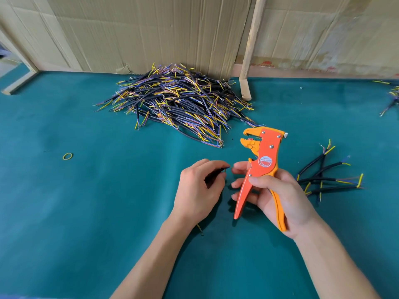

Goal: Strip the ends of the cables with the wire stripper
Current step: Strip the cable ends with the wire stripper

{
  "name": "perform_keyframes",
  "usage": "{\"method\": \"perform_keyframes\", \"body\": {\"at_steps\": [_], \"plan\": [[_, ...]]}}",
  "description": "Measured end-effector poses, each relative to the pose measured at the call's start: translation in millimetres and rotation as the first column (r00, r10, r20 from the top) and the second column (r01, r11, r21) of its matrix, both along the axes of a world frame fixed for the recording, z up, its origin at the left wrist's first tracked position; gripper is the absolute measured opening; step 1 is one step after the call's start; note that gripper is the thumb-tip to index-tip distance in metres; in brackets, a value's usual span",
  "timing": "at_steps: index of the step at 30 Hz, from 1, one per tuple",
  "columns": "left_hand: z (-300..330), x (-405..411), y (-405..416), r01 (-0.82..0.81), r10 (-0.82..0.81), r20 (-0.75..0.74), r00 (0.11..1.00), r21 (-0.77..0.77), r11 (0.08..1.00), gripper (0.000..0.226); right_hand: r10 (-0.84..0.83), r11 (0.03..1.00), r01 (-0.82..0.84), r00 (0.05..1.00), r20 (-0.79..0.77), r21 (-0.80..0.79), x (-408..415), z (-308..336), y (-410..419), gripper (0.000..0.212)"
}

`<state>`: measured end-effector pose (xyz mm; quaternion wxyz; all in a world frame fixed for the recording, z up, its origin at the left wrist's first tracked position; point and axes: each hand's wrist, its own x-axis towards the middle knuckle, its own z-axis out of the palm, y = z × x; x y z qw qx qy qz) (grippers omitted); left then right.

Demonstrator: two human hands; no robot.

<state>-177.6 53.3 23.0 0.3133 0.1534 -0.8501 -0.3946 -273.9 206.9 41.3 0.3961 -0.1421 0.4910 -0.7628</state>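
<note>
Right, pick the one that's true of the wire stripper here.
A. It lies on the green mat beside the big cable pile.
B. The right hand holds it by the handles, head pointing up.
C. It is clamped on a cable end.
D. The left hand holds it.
B: the right hand wraps the handles of the orange wire stripper, its head raised and nothing in its mouth; the left hand pinches a dark cable.

The only label that shows is a round red-and-white sticker (265,161) on the orange body of the wire stripper (260,167), just above the thumb of the right hand (280,199) that grips the tool. Its print is too small and blurred to read. Faint reddish marks (266,64) run along the foot of the cardboard wall (151,29) far beyond both hands, also illegible.
</note>
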Motion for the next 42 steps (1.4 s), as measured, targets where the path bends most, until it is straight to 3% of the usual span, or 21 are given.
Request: {"method": "perform_keyframes", "body": {"at_steps": [13,19,24,28,33,42], "plan": [[-2,3,-3,-0.035,0.014,0.073,0.997,0.286,0.958,0.013,0.006,0.999,-0.006,1.000,0.001,-0.032,-1,1,-1,0.031],[-3,2,-7,-0.095,0.089,0.031,0.996,0.380,0.920,0.017,0.016,0.998,-0.019,0.999,0.042,0.067,-4,1,1,0.035],[-3,2,-9,-0.129,0.141,0.000,0.990,0.411,0.903,0.015,0.143,0.983,-0.156,0.980,0.139,0.093,-2,4,7,0.035],[-3,1,-9,-0.144,0.155,0.001,0.988,0.366,0.919,0.009,0.255,0.949,-0.284,0.947,0.197,0.135,4,3,3,0.037],[-5,1,-8,-0.171,0.181,-0.014,0.983,0.270,0.948,0.008,0.328,0.922,-0.352,0.932,0.157,0.162,5,4,4,0.041],[-4,2,-4,-0.158,0.162,-0.056,0.985,0.077,0.984,0.010,0.314,0.927,-0.333,0.941,0.128,0.170,8,9,3,0.026]]}}
